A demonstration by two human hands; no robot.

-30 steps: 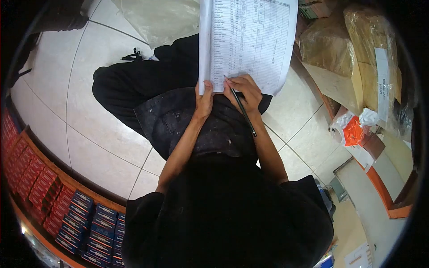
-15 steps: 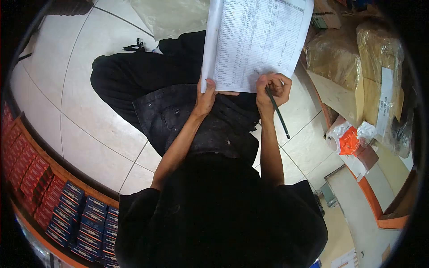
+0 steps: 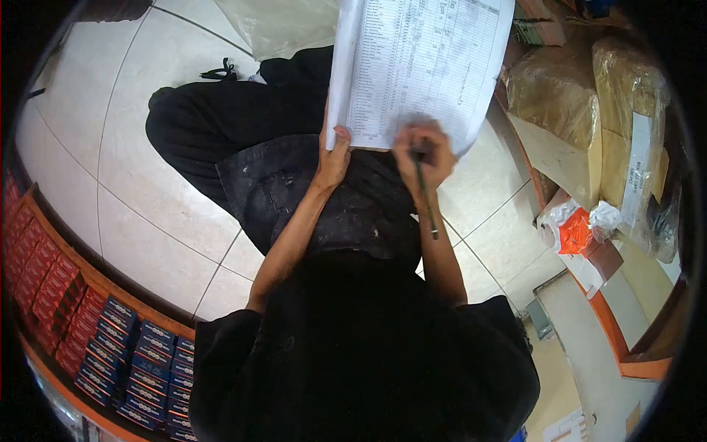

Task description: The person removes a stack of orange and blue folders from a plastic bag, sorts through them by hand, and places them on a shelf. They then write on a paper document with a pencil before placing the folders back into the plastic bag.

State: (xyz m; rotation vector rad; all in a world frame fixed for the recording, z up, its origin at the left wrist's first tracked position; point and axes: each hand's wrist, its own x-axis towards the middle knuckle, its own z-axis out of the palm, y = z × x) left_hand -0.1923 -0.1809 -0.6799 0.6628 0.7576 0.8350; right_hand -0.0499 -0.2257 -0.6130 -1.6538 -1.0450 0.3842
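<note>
Printed sheets of paper (image 3: pixel 412 66) with a table of rows and columns rest over my crossed legs, their lower edge toward me. My left hand (image 3: pixel 335 160) grips the lower left corner, thumb on top and the other fingers hidden beneath. Over the lower right part of the page is my right hand (image 3: pixel 425 156), its fingers closed round a dark pencil (image 3: pixel 423 180). The pencil's long end points back toward my forearm. Motion blurs the fingertips, and I cannot make out whether the tip touches the paper.
Red boxes (image 3: pixel 46 272) and dark blue boxes (image 3: pixel 110 342) fill a shelf at the lower left. Plastic-wrapped cardboard packages (image 3: pixel 552 110) stand on the right above an orange-edged shelf (image 3: pixel 648 368). A translucent plastic sheet (image 3: pixel 280 26) lies on the tiled floor (image 3: pixel 162 169) ahead.
My right hand has moved left across the lower page with the pencil, which now points more straight back toward me. The papers and left hand have shifted slightly left.
</note>
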